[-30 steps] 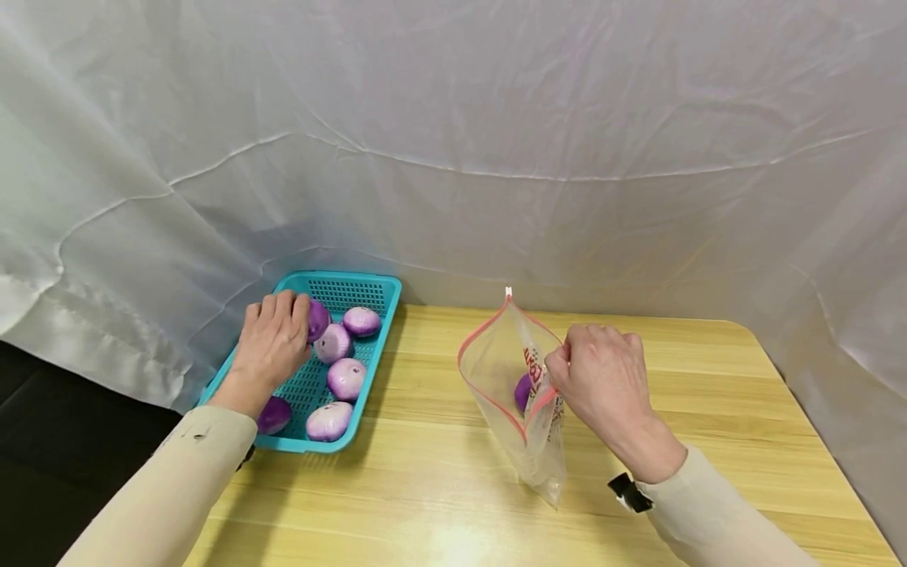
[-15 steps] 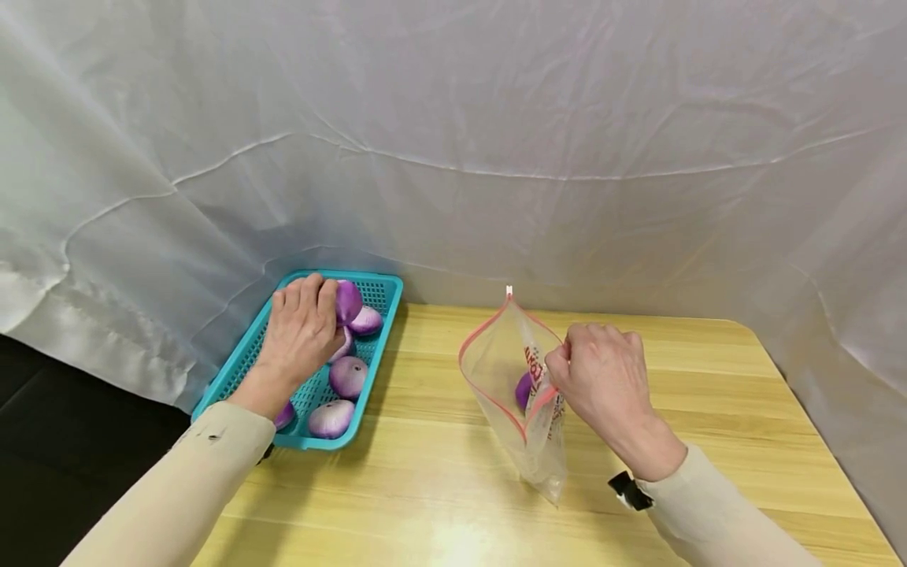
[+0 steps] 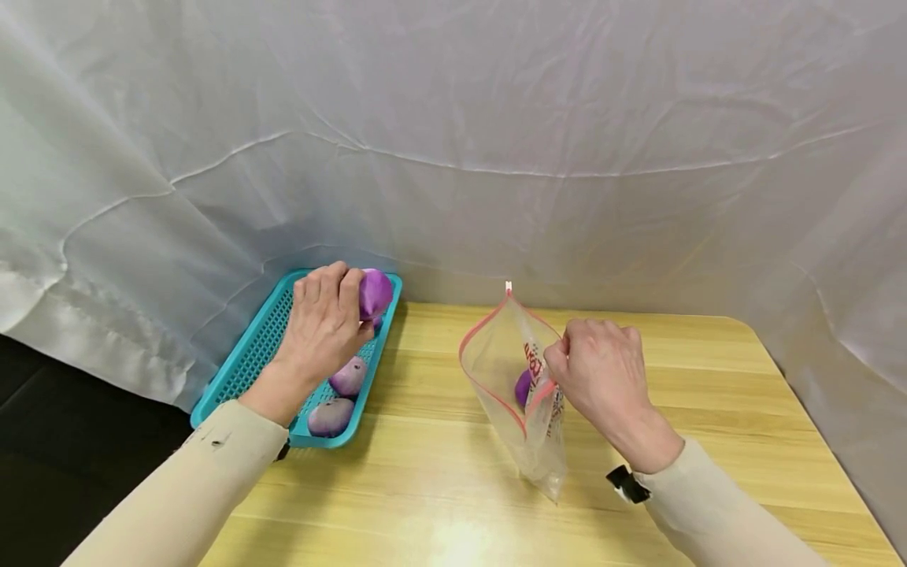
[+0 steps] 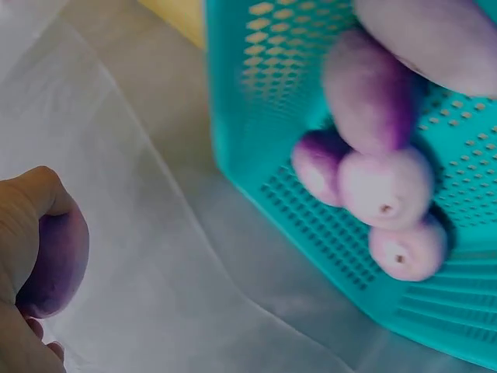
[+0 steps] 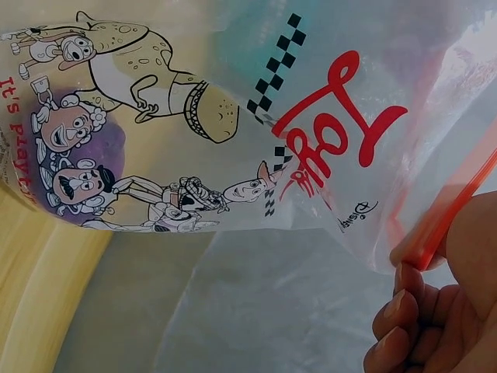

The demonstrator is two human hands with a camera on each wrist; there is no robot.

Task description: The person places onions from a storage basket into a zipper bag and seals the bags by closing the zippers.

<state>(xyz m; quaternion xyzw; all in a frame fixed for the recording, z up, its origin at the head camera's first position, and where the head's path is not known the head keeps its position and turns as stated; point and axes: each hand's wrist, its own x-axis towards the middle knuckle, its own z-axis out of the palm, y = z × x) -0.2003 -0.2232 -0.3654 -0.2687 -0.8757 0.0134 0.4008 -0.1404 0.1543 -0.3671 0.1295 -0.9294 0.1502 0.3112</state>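
My left hand [image 3: 322, 323] grips a purple onion [image 3: 375, 294] above the far end of the teal basket [image 3: 241, 374]. In the left wrist view that onion [image 4: 58, 260] sits between thumb and fingers, well apart from the basket wall. Several more onions [image 4: 386, 186] lie clustered inside the basket. My right hand [image 3: 602, 378] pinches the pink zip edge of a clear printed zip bag [image 3: 496, 378], whose mouth gapes wide. One purple onion [image 5: 93, 163] rests low in the bag, seen through the plastic behind cartoon prints in the right wrist view.
A light wooden table [image 3: 425, 480] carries the basket on its left and the bag near the middle. Behind it hangs a pale grey cloth [image 3: 453, 157]. A white slider [image 3: 508, 287] sits at the bag's far corner. Something black [image 3: 64, 465] lies left of the table.
My left hand has lifted the onion and carried it rightward and away from me across the basket. The right hand and the bag have stayed nearly still.
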